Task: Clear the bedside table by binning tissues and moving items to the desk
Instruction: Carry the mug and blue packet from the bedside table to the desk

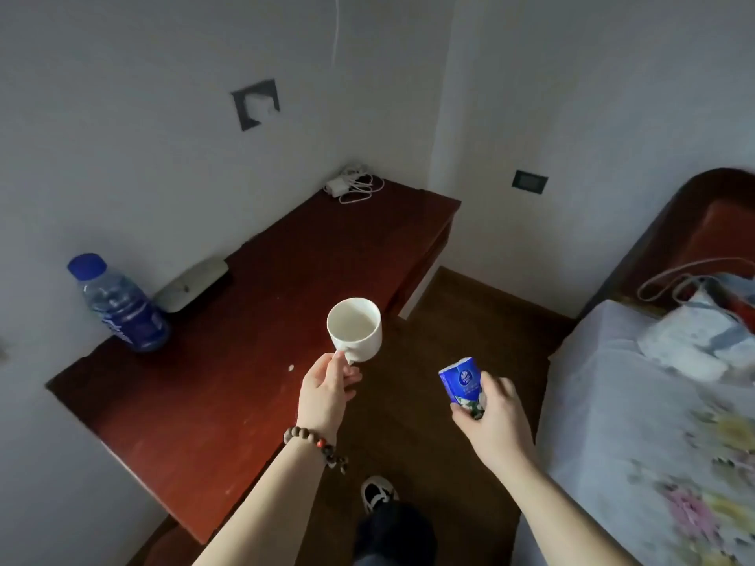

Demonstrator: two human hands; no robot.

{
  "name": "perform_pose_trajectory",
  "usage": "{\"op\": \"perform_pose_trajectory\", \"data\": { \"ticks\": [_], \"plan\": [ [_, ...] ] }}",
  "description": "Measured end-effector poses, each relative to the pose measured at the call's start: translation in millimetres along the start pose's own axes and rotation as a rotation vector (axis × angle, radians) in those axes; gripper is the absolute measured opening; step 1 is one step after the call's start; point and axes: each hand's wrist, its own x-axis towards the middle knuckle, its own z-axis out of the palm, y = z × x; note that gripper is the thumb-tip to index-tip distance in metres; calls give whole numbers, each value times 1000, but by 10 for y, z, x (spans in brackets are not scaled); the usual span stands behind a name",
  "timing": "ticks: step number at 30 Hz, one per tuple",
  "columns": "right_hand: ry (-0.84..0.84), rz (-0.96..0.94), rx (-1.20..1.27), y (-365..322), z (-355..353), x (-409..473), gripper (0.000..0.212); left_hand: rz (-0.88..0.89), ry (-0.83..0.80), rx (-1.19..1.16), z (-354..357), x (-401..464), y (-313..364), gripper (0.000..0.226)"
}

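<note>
White mug [354, 328] pinched by handle in left hand [325, 392], tissue pack [461, 388] clamped in right hand [496, 418]. Mug should be kept level, set well onto desk [253, 304], clear of bottle [120, 306].

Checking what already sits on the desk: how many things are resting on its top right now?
3: a blue-capped bottle at the left edge by the wall, a white box beside it against the wall, and a charger with coiled cables in the far corner.

Bottle [118, 306] on desk [228, 349] far left; charger [347, 185] back corner; bed [653, 422] right.
</note>
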Motion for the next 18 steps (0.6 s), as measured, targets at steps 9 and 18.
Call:
{"op": "perform_pose_trajectory", "data": {
  "ticks": [9, 18],
  "plan": [
    [-162, -183, 2, -563, 203, 2064, 49, 28, 197, 163, -4, 1614, 472, 41],
    [-402, -425, -26, -1202, 821, 3039, 50, -50, 410, 383, -551, 2452, 518, 37]
  ]
}}
